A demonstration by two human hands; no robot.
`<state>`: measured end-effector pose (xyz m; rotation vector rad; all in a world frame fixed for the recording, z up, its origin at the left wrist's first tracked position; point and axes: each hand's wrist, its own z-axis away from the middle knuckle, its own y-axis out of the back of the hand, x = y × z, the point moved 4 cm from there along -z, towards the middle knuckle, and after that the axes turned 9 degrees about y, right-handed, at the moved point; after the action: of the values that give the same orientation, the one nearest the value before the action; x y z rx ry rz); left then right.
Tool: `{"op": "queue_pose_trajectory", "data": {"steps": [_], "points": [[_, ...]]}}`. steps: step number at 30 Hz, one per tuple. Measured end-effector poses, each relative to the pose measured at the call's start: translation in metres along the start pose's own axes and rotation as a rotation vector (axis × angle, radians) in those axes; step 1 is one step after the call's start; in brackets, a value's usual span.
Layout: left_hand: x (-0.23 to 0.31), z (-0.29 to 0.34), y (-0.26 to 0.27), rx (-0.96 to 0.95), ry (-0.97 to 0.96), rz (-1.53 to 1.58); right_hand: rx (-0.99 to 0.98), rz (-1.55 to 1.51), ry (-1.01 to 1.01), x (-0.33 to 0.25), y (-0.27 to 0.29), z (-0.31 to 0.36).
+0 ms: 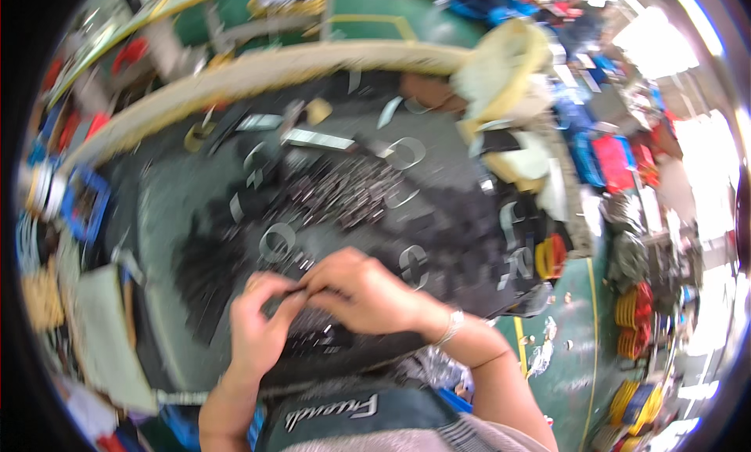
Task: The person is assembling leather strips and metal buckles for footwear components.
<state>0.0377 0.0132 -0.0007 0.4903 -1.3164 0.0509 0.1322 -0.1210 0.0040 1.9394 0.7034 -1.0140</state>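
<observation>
Over the near side of the table (168,217), the left hand (256,320) and right hand (366,297) pinched a small dark piece (303,291) between closed fingertips; its handling looked unfinished, and a heap of small parts (348,190) lay loose farther off; the piece seemed thin, though blur hid its shape.

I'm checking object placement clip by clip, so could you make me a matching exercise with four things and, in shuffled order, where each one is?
Things:
1. Small dark piece
2. Bracelet
3. Blue basket
4. Pile of small pieces

Places:
A. around the right wrist
B. near the middle of the dark table
C. at the fingers of the left hand and right hand
D. by the table's left side

Pairs: 1-C, 2-A, 3-D, 4-B
</observation>
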Motion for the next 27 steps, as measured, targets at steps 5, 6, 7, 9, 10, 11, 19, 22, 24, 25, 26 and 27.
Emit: {"op": "queue_pose_trajectory", "data": {"steps": [5,6,7,9,10,11,19,22,24,25,26,27], "points": [[-0.006,-0.007,-0.014,0.053,-0.084,0.13,0.049,-0.051,0.085,0.009,0.012,0.006],[-0.005,-0.006,-0.013,0.035,-0.053,0.207,0.122,-0.161,0.006,0.001,0.014,0.006],[-0.002,-0.003,-0.012,0.019,-0.062,0.207,0.195,-0.278,-0.07,-0.006,0.015,0.006],[0.005,-0.001,-0.007,0.015,-0.1,0.255,0.156,-0.263,-0.112,-0.01,0.013,0.007],[0.013,0.0,-0.005,0.043,-0.102,0.238,0.102,-0.256,-0.153,-0.01,0.012,0.007],[0.017,0.002,-0.005,0.043,-0.11,0.237,0.105,-0.251,-0.147,-0.01,0.01,0.006],[0.052,0.018,-0.005,0.358,-0.638,-0.23,0.436,-0.134,-0.028,-0.018,0.006,0.005],[0.05,0.018,-0.005,0.359,-0.66,-0.243,0.454,-0.17,-0.102,-0.014,0.0,0.004],[0.046,0.014,-0.003,0.364,-0.623,-0.236,0.455,-0.201,-0.155,-0.013,-0.002,0.004],[0.043,0.008,-0.004,0.317,-0.563,-0.225,0.453,-0.204,-0.156,-0.013,0.002,0.004],[0.041,0.003,-0.004,0.27,-0.502,-0.213,0.351,-0.303,-0.211,-0.009,0.007,0.004],[0.04,0.001,0.001,0.283,-0.49,-0.216,0.232,-0.406,-0.265,-0.003,0.008,0.004]]}}
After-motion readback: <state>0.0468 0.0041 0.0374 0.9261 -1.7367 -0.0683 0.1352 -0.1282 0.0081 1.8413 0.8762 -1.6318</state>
